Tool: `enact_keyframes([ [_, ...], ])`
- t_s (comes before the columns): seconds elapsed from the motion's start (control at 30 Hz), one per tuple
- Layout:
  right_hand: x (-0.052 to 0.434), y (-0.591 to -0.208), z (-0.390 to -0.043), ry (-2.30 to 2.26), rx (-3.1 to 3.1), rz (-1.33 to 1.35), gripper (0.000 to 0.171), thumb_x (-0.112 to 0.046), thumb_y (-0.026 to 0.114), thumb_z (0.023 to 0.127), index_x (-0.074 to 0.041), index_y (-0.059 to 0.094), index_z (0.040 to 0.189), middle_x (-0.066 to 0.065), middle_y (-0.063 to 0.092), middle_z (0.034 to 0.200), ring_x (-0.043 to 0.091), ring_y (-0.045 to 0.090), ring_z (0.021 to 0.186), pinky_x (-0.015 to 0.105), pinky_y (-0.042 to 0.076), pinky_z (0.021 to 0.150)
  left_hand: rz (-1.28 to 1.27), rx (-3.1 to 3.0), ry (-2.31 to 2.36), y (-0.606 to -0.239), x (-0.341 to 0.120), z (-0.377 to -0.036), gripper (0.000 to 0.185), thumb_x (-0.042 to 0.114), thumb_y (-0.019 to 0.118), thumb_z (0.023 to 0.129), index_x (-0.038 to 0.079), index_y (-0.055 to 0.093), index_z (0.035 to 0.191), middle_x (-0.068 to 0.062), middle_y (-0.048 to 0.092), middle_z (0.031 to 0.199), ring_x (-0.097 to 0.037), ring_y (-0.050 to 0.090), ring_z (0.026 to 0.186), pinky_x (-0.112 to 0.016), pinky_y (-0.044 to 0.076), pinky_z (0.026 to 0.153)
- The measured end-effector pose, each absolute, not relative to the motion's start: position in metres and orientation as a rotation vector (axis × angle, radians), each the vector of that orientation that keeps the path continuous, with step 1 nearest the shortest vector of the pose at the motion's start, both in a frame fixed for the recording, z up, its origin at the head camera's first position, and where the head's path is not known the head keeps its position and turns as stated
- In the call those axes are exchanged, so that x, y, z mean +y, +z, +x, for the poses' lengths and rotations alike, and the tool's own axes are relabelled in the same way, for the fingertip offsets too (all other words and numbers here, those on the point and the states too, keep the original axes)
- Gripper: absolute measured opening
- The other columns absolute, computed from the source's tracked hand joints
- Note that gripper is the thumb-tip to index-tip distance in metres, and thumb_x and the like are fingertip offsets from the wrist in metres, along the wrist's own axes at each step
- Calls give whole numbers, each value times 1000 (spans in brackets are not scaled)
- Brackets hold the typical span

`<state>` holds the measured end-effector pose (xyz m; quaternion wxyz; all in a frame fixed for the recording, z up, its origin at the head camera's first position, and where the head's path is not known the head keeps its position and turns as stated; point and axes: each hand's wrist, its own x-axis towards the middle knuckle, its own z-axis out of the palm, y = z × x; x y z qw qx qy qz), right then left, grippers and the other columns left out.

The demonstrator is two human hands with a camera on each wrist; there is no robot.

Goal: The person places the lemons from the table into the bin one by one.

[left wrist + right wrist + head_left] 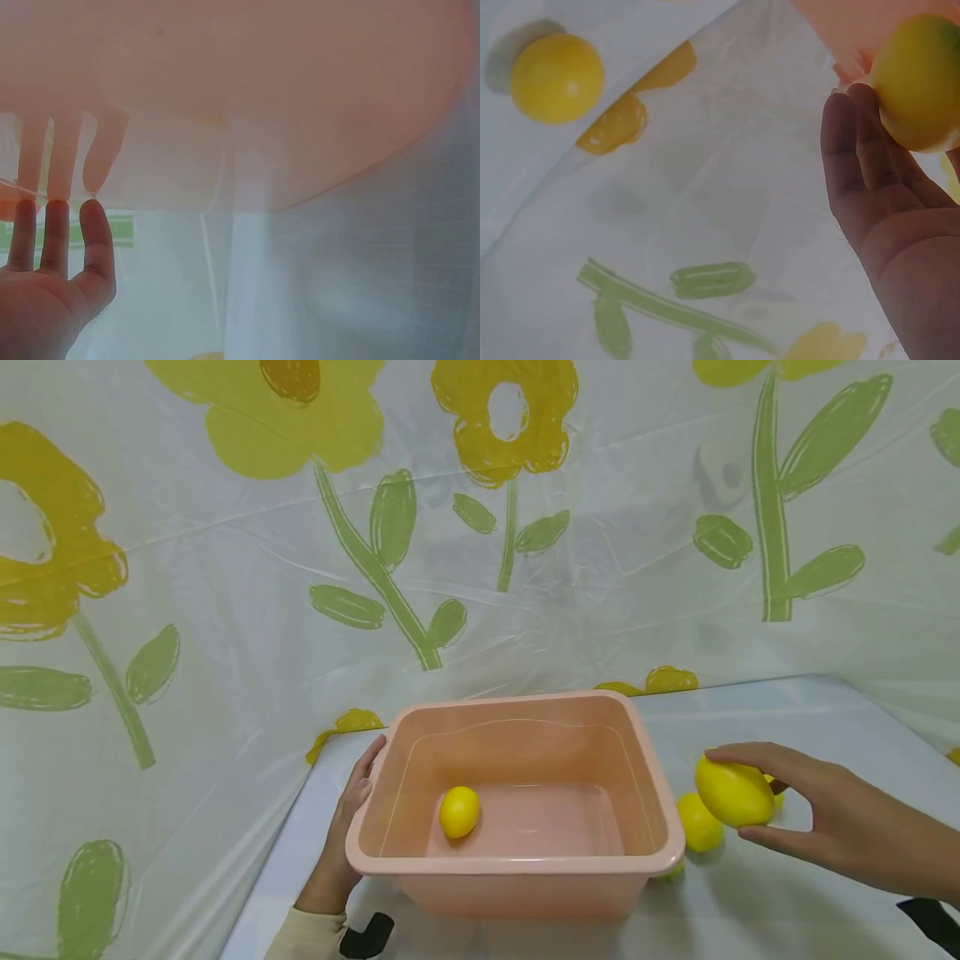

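While the left hand (347,827) lay flat against the basin (517,860) wall, a smooth, rigid, seemingly light lemon (733,792) was gripped across its middle by the right hand (825,818), beside the basin.

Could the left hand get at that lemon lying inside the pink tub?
Probably yes. The left hand rests on the tub rim, the tub is open-topped, and nothing covers the lemon on its floor nearby.

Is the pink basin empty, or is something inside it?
Not empty: one yellow lemon lies on the floor of the pink basin.
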<state>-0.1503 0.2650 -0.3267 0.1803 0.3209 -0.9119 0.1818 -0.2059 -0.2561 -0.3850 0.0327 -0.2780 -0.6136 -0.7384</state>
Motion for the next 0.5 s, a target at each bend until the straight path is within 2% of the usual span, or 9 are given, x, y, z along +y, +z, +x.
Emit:
enact_keyframes([
  [0.1,263,-318,-149,508,-2559,940,90,-23,93,65,-30,49,143,-16,56,134,-8,51,101,2,42,81,-838,-1895,-2266,-385,-256,-205,48,30,31,104,27,32,152,25,45,145,8,44,132,-10,37,107],
  [0.3,258,-304,-148,502,-2488,1012,93,-15,93,63,-24,49,144,-17,54,138,-8,49,102,1,39,84,-913,-1851,-2277,-387,-257,-209,44,29,32,105,32,37,148,24,46,145,7,45,132,-10,37,106],
  [0.5,253,-294,-152,442,-2516,1005,91,-23,92,67,-27,47,146,-15,52,141,-6,52,104,2,41,84,-1032,-1790,-2280,-390,-260,-216,42,28,32,106,34,41,146,24,46,146,7,45,131,-9,37,105],
])
